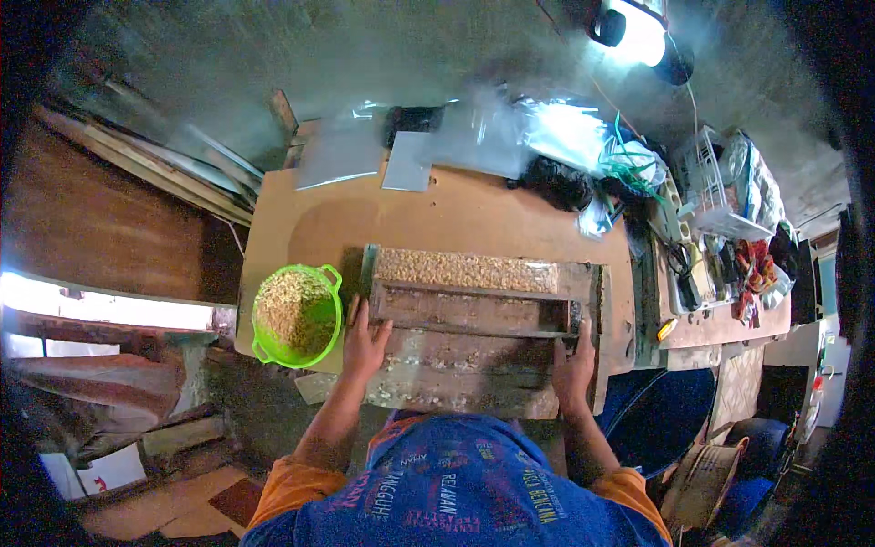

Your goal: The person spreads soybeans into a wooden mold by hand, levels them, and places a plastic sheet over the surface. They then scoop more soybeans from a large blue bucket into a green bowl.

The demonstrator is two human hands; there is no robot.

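A rectangular wooden frame (472, 334) lies on a worn wooden board (472, 383) in front of me. My left hand (366, 345) is at the frame's left end, thumb on the near side and fingers along the outer edge. At the opposite end, my right hand (574, 362) holds the frame's near right corner. Beyond the frame's far bar lies a flat, rectangular slab of pale beans or grains (468, 269), with a glossy surface like clear plastic. Left of my left hand stands a bright green plastic colander (337, 321), partly filled with loose pale beans or grains (284, 301).
The plywood tabletop (328, 219) carries clear plastic sheets (478, 137), a small grey panel (408, 161) and a black plastic bag (557, 184) along its far edge. A white wire basket (711, 178) stands at far right. Below right is a large blue tub (660, 417). A lit lamp (636, 34) hangs above.
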